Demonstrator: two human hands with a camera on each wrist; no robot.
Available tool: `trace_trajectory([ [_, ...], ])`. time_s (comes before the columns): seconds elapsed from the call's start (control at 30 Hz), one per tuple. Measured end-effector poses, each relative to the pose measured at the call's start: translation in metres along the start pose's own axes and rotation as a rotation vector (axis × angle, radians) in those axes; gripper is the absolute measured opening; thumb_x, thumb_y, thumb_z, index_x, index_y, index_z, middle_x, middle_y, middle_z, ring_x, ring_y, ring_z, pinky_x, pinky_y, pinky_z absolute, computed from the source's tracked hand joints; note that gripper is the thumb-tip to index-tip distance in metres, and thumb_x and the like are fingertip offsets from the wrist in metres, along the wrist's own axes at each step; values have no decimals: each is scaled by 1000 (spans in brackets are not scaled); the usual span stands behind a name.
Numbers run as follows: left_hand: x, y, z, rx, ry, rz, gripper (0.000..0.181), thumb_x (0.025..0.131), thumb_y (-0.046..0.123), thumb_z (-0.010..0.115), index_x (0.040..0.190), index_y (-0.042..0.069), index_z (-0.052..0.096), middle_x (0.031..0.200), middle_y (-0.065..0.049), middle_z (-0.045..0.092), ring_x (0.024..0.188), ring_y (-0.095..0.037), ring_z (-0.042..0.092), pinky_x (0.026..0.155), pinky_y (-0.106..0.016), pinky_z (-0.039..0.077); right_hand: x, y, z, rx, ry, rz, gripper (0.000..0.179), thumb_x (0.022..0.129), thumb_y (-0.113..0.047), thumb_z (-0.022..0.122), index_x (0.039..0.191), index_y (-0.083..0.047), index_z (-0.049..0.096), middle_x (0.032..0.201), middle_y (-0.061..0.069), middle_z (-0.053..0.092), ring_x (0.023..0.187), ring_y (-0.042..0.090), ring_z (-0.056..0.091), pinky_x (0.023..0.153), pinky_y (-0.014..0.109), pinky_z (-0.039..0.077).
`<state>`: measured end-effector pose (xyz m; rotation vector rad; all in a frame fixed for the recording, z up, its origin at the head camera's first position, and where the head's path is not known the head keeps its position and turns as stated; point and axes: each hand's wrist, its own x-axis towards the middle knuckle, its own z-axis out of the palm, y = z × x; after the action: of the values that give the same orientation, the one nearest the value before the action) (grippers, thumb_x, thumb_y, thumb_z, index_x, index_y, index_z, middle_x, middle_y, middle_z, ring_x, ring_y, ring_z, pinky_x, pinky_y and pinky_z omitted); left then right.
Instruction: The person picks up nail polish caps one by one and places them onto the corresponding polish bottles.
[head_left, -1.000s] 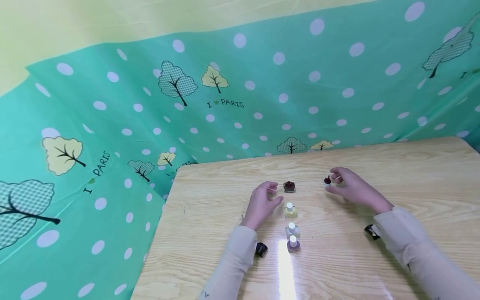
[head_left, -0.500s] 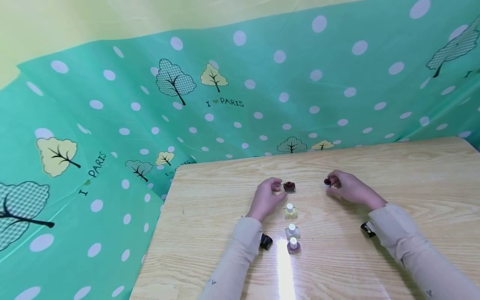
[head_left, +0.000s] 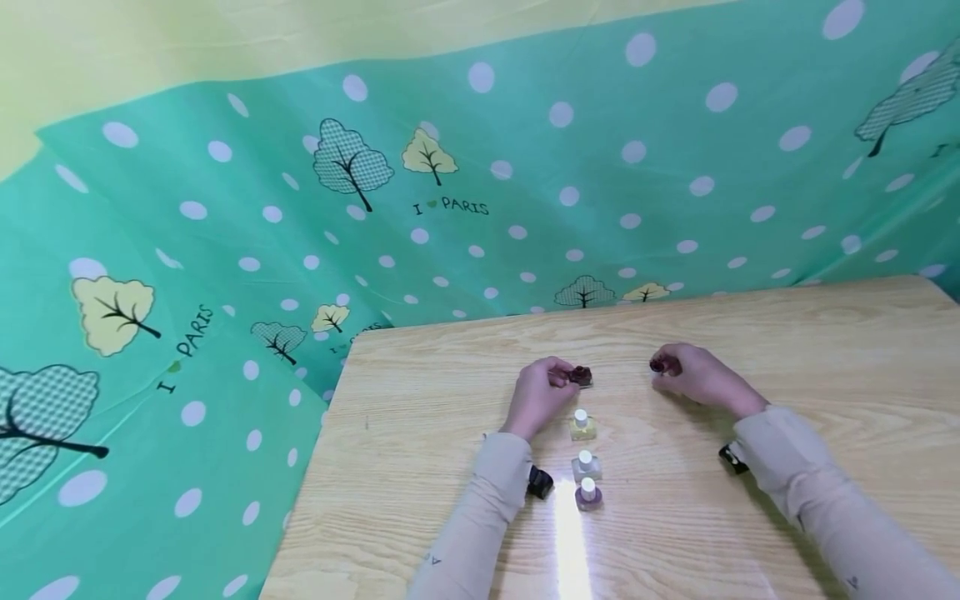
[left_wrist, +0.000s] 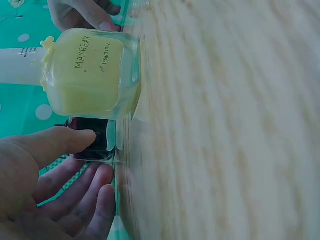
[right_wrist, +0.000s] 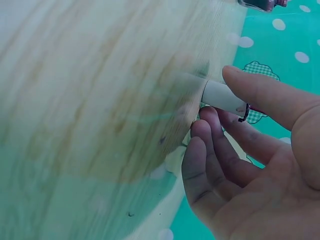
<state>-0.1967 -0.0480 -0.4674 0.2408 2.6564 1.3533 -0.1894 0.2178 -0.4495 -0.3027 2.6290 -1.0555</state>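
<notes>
A dark red nail polish bottle without its cap stands at the back of the table. My left hand grips it from the left, the thumb lying on the dark glass in the left wrist view. To the right, my right hand pinches a white nail polish cap between thumb and fingers. The cap stands upside down on the table, its inner end smeared dark red. A capped yellow nail polish bottle is nearest to my left hand on the near side.
Nearer to me, in line with the yellow bottle, stand a pale nail polish bottle and a purple one, both with white caps. Black wrist cameras show under both sleeves. A green dotted cloth hangs behind the wooden table.
My left hand has moved right to the dark red bottle and taken hold of it. The fingers of my right hand have closed round the white cap.
</notes>
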Motion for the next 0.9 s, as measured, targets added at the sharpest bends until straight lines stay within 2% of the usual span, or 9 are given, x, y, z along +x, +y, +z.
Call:
trace_trajectory([
  [0.3,-5,2,-2,30,39,30,21,83,15,80,102,12,72,84,5,67,75,-3,59,71,-18,53,0,-1,-1,-3,4,-9,24,93,-9,65,110,8,63,97,15,65,86,23,59,73,34,52],
  [0.53,-9,2,-5,34,65,38,25,82,17,81,104,11,71,90,4,69,79,-4,61,74,-19,54,-5,-2,-4,17,11,3,28,93,-15,68,110,7,64,95,13,66,82,20,57,67,31,51],
  [0.67,-12,4,-9,44,79,48,27,82,19,80,107,11,71,94,5,69,82,-5,62,76,-19,54,-9,-3,-6,20,32,-14,31,92,-17,70,111,7,64,99,15,68,86,22,62,73,35,55],
  [0.8,-17,6,-12,13,86,53,28,82,19,81,107,11,70,96,4,70,88,-12,65,78,-20,54,-13,-3,-7,14,68,-45,32,91,-15,71,111,9,64,98,16,69,88,24,64,77,38,56],
  [0.9,-22,7,-16,-30,90,53,28,82,17,81,107,12,70,98,3,70,90,-16,67,77,-20,55,-16,-6,-6,16,93,-58,31,91,-13,71,111,9,64,95,15,69,84,22,64,72,32,56],
])
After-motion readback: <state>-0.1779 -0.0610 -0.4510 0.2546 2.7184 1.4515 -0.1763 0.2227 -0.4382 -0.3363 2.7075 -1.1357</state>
